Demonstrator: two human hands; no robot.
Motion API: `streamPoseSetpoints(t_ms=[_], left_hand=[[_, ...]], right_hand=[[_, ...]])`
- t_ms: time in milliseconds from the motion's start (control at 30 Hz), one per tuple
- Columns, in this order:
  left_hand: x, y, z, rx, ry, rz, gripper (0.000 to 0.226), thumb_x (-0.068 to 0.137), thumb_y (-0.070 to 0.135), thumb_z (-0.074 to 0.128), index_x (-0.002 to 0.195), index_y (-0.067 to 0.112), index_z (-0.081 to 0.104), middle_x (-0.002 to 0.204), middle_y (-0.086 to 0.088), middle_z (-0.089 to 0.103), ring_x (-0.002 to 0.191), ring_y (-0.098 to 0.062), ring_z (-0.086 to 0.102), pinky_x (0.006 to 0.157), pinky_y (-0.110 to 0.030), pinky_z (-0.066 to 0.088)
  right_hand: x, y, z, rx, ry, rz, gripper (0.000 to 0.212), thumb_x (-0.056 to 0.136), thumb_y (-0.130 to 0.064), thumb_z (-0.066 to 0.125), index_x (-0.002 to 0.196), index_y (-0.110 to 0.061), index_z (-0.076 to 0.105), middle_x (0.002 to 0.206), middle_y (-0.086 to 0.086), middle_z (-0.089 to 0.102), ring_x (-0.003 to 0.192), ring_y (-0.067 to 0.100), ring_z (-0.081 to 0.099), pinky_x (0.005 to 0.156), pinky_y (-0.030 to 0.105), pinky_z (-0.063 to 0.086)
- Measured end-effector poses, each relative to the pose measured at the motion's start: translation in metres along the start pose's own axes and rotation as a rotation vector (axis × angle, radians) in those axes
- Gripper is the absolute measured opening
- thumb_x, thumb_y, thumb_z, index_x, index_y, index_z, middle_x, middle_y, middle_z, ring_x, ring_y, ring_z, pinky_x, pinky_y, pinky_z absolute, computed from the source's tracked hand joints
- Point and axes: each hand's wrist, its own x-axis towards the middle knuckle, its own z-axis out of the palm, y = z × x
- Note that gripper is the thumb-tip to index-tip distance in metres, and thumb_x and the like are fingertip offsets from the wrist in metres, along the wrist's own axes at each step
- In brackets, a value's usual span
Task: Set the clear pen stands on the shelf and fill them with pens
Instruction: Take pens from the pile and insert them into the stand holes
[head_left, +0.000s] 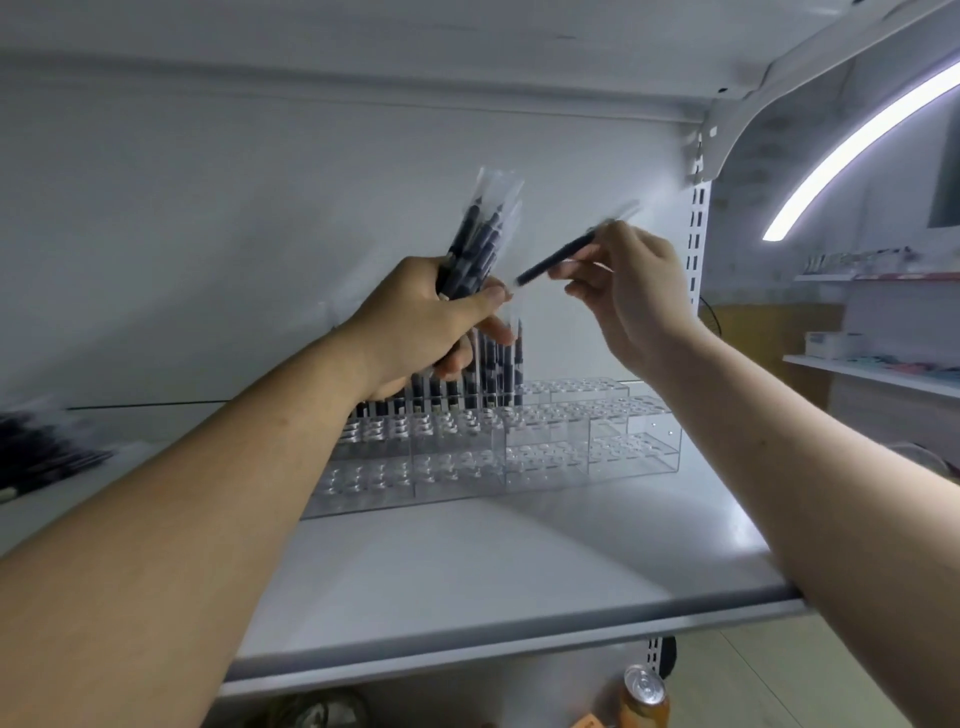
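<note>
Left hand (426, 317) gripping pen bundle (475, 244), right hand (631, 291) pinching 1 pen (558, 260)

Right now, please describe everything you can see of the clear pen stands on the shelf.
The clear pen stands look like transparent plastic, set side by side on the white shelf near its back wall. They rise in three stepped rows, each row full of round holes. Dark pens stand upright in the back row on the left side; the other holes in view look empty. The left hand hides part of them. No hand touches the stands.
</note>
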Motion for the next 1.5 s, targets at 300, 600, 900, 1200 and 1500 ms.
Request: streamPoseSetpoints(t_ms=[300, 600, 900, 1200, 1500], left_hand=[[0.002, -0.002, -0.002, -0.026, 0.012, -0.032, 0.040, 0.106, 0.035, 0.062, 0.118, -0.004, 0.059, 0.052, 0.006, 0.036, 0.039, -0.010, 0.027, 0.039, -0.023, 0.028], [0.004, -0.003, -0.002, -0.159, -0.037, -0.086, 0.043, 0.106, 0.049, 0.055, 0.117, 0.007, 0.060, 0.067, 0.004, 0.044, 0.049, -0.012, 0.030, 0.044, -0.023, 0.028], [0.003, -0.002, 0.000, -0.114, -0.025, -0.030, 0.040, 0.109, 0.029, 0.056, 0.129, -0.005, 0.052, 0.076, 0.002, 0.055, 0.051, -0.011, 0.042, 0.047, -0.025, 0.040], [-0.001, -0.002, 0.002, -0.011, -0.020, 0.019, 0.026, 0.108, 0.022, 0.059, 0.124, 0.002, 0.060, 0.085, -0.001, 0.071, 0.061, -0.013, 0.059, 0.057, -0.030, 0.054], [-0.002, 0.000, 0.001, -0.018, -0.030, 0.033, 0.018, 0.108, 0.023, 0.059, 0.123, 0.015, 0.062, 0.098, -0.003, 0.081, 0.070, -0.021, 0.076, 0.059, -0.028, 0.059]], right_hand=[[-0.001, 0.012, -0.011, -0.807, -0.097, -0.178, 0.013, 0.098, -0.009, 0.063, 0.089, -0.019, 0.062, 0.080, 0.003, 0.077, 0.071, 0.018, 0.078, 0.072, 0.051, 0.063], [-0.007, 0.021, -0.006, -0.936, -0.288, -0.113, 0.010, 0.098, -0.011, 0.064, 0.091, -0.019, 0.063, 0.076, -0.005, 0.077, 0.073, 0.030, 0.078, 0.069, 0.067, 0.058], [-0.013, 0.026, 0.002, -1.064, -0.412, -0.031, 0.011, 0.097, -0.009, 0.061, 0.088, -0.014, 0.064, 0.075, 0.002, 0.078, 0.070, 0.024, 0.079, 0.067, 0.064, 0.059], [-0.008, 0.035, -0.003, -1.126, -0.440, 0.034, 0.014, 0.097, -0.013, 0.066, 0.085, -0.012, 0.072, 0.074, -0.001, 0.079, 0.083, 0.039, 0.077, 0.077, 0.063, 0.061], [-0.001, 0.011, -0.017, -1.014, -0.292, -0.212, 0.006, 0.096, -0.022, 0.075, 0.096, -0.016, 0.077, 0.082, -0.005, 0.076, 0.071, 0.008, 0.073, 0.072, 0.026, 0.063]])
